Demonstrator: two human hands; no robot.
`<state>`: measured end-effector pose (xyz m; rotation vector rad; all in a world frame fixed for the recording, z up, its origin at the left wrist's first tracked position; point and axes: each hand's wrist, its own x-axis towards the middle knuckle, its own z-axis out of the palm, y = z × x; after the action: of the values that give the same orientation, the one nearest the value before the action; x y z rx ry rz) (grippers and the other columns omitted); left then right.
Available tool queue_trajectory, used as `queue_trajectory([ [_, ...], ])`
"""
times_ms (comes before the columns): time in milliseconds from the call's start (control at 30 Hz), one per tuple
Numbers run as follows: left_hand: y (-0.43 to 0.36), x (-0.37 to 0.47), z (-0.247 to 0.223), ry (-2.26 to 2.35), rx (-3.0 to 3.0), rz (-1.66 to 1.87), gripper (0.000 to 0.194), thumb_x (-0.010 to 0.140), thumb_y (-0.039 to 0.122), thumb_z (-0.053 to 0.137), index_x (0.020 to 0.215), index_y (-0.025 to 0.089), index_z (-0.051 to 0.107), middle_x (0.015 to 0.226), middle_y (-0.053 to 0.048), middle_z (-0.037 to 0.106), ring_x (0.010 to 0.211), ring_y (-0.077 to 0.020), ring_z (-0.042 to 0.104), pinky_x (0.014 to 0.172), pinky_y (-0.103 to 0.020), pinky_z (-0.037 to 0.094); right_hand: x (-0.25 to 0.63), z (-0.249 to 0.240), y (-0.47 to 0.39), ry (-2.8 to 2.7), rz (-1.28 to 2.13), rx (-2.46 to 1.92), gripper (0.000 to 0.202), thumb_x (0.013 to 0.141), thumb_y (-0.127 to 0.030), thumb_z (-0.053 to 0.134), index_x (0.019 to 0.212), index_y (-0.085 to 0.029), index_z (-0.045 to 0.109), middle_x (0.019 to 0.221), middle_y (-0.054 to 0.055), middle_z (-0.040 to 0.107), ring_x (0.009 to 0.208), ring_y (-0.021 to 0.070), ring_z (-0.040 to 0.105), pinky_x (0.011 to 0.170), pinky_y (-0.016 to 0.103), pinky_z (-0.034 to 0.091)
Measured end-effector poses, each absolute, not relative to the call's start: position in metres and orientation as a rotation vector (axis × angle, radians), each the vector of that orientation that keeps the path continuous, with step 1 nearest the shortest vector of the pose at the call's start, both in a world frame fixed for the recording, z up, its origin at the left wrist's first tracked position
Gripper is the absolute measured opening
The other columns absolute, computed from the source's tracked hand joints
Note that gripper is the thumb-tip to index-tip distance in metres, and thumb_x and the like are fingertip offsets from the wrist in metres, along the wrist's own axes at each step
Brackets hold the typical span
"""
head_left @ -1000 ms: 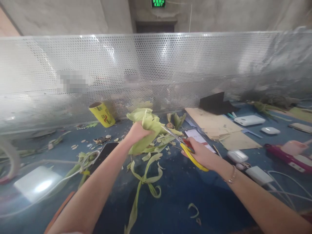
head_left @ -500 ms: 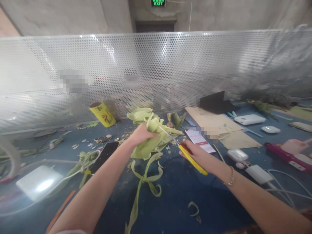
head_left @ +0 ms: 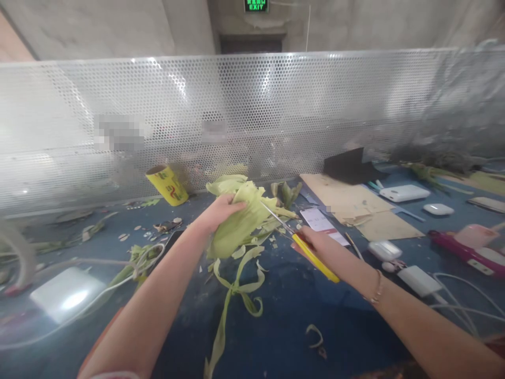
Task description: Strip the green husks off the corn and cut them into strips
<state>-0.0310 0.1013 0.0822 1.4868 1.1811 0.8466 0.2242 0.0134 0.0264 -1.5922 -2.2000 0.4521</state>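
A broad pale-green corn husk (head_left: 231,231) is pinched in my left hand (head_left: 223,209), thumb lying across its upper side. My right hand (head_left: 321,250) grips yellow-handled scissors (head_left: 313,257), whose blades point up and left to the husk's right edge. Whether the blades are parted is hard to make out. More husk leaves (head_left: 226,183) lie just behind the held one. A strip of husk tied in a bow-like knot (head_left: 234,288) lies on the blue table in front of my hands, its tail running toward me.
A yellow cardboard tube (head_left: 169,185) leans by the perforated metal screen (head_left: 256,105) at the back. To the right are a lit phone (head_left: 321,225), brown card sheets (head_left: 331,197), white chargers and cables. A white box-shaped adapter (head_left: 67,292) and cable lie left, among husk scraps.
My left hand has shifted slightly left, and the husk in it now shows a flatter, wider face. The scissors have moved a little right, still by the husk's edge.
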Motion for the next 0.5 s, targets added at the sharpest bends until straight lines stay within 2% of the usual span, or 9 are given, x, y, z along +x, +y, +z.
queue_trajectory([
  [133,0.098,-0.028,0.082,1.173,1.599,0.795,0.032,0.064,0.043,0.073,0.078,0.015,0.065,0.075,-0.006,0.071,0.068,-0.0213,0.067,0.065,-0.034,0.055,0.227,0.018,0.013,-2.225,0.427,-1.532,0.016,0.088,-0.037,0.040,0.086,-0.021,0.040,0.070,0.003,0.060,0.059,0.0172,0.054,0.054,0.026,0.034],
  [300,0.092,-0.022,0.082,1.160,1.655,0.804,0.031,0.066,0.042,0.072,0.075,0.014,0.065,0.073,-0.006,0.070,0.064,-0.0190,0.066,0.062,-0.032,0.054,0.227,0.013,0.012,-2.250,0.411,-1.417,0.020,0.088,-0.041,0.039,0.086,-0.021,0.037,0.070,0.003,0.056,0.062,0.0177,0.053,0.056,0.027,0.035],
  [500,0.091,-0.021,0.084,1.169,1.644,0.782,0.027,0.068,0.040,0.071,0.076,0.015,0.063,0.073,-0.006,0.070,0.063,-0.0192,0.066,0.063,-0.033,0.054,0.224,0.006,0.018,-2.186,0.410,-1.409,0.020,0.088,-0.040,0.040,0.079,-0.023,0.036,0.061,-0.001,0.050,0.055,0.0151,0.047,0.052,0.026,0.031],
])
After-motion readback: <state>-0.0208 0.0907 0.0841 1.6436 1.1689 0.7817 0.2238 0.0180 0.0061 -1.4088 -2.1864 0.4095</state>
